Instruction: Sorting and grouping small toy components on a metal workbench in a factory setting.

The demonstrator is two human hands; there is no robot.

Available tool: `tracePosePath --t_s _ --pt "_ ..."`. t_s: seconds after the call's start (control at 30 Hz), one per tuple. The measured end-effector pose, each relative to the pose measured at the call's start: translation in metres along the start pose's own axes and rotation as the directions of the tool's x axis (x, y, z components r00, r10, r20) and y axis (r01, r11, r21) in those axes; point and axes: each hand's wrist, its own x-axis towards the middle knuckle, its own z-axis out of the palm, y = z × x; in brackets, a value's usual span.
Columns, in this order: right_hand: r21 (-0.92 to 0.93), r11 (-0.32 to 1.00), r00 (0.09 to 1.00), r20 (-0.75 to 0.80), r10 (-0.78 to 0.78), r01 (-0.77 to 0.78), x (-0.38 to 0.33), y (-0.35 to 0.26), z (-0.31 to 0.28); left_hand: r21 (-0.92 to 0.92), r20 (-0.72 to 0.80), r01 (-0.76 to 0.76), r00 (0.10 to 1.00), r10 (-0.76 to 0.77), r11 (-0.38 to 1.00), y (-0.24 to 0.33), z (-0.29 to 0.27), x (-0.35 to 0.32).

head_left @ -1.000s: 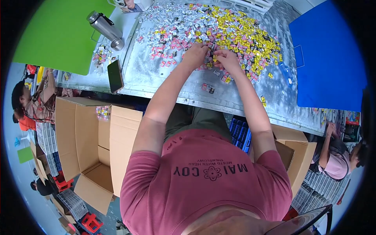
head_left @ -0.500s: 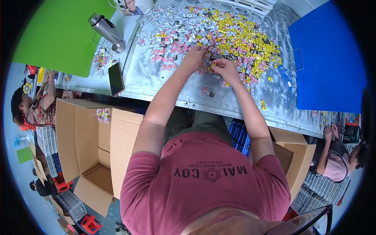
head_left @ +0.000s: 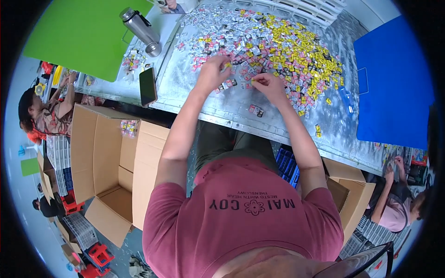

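Note:
A wide spread of small flat rectangular pieces (head_left: 259, 44) in yellow, pink, black and pale colours covers much of the metal table. My left hand (head_left: 213, 75) is above the near left edge of the spread, a small yellow piece (head_left: 227, 66) pinched at its fingertips. Just to the right, my right hand (head_left: 270, 87) pinches another small yellow piece (head_left: 254, 82) between thumb and finger. Under and between my hands lie several pieces in a short row (head_left: 228, 84). A small cluster of dark and pink pieces (head_left: 256, 110) rests nearer the table edge.
A phone (head_left: 148, 87) and a steel flask (head_left: 140, 25) are at the left, near a green panel (head_left: 83, 37). On the right are a blue panel (head_left: 394, 83) and a clear blue object (head_left: 346, 99). Open cardboard boxes (head_left: 104, 157) flank me. Other people sit at both sides.
My hands have moved apart, the left one leftward and nearer the table edge. A short row of pieces now shows between them. The whole view has shifted slightly.

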Motion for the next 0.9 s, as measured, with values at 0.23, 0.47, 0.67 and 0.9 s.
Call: tracePosePath --t_s 0.23,0.47,0.67,0.9 --pt "-0.204 0.953 0.959 0.221 -0.177 0.222 0.014 -0.013 0.032 0.037 0.14 0.223 0.964 -0.226 0.974 -0.025 -0.033 -0.089" --pt "-0.436 0.712 0.834 0.237 -0.499 0.55 0.012 0.006 0.037 0.038 0.044 0.183 0.982 -0.185 0.982 -0.03 -0.014 -0.106" --pt "-0.506 0.644 0.809 0.228 -0.541 0.574 0.021 0.012 0.032 0.043 -0.004 0.196 0.981 -0.196 0.98 -0.028 -0.008 -0.108" --pt "-0.513 0.649 0.825 0.285 -0.488 0.561 0.032 0.008 0.035 0.083 -0.012 0.135 0.991 -0.135 0.987 -0.038 -0.001 -0.104"
